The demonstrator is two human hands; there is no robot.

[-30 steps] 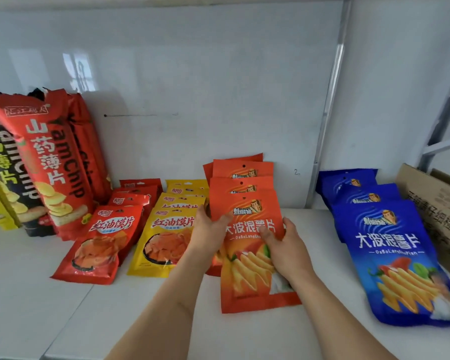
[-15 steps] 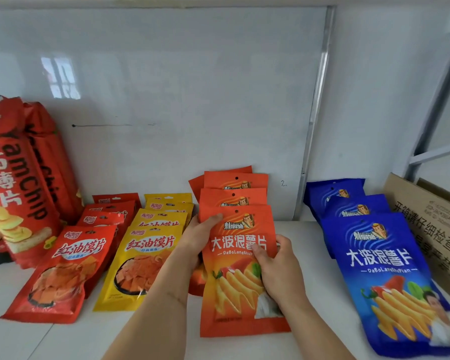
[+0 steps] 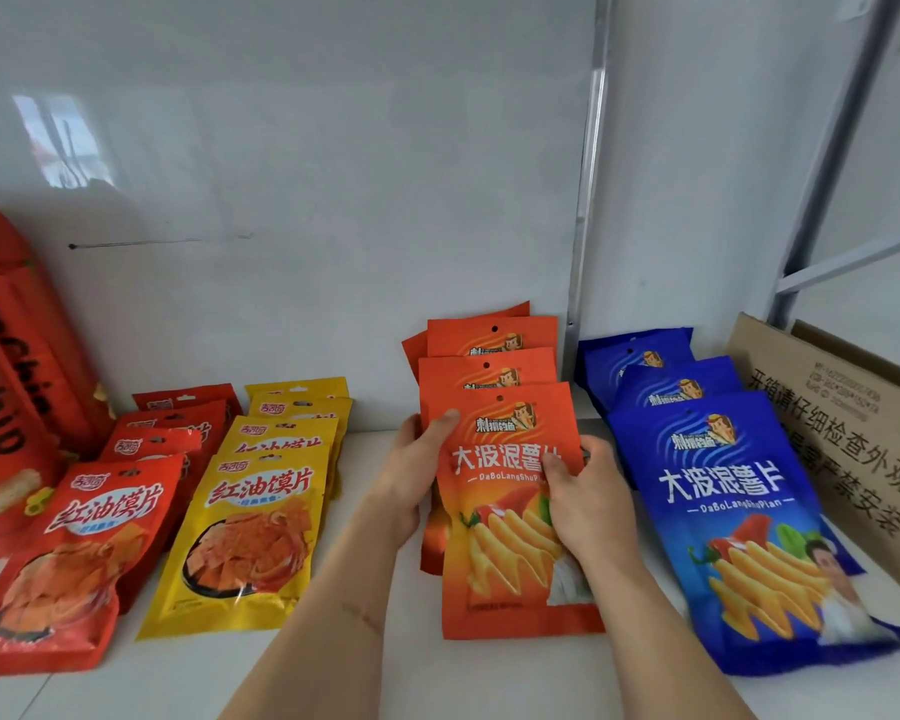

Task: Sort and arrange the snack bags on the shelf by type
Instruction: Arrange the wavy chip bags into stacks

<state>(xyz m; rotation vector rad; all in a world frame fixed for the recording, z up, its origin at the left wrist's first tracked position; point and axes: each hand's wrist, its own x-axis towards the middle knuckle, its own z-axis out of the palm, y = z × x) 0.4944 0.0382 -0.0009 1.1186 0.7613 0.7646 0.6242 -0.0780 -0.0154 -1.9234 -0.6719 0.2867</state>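
You've got the front orange bag (image 3: 510,511) of wavy potato chips held at both side edges, leaning back on the orange row (image 3: 489,350) behind it. Just right, the blue row (image 3: 723,501), same brand, overlapped front to back. Left: yellow pouches (image 3: 261,522), then red pouches (image 3: 74,553), both shingled. Tall red yam chip bags (image 3: 11,366) stand far left on the white shelf (image 3: 333,678).

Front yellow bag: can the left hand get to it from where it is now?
Probably yes. The left hand grips the front orange bag, so it must let go first. The front yellow bag lies just to its left on the shelf, face up, with nothing between them.
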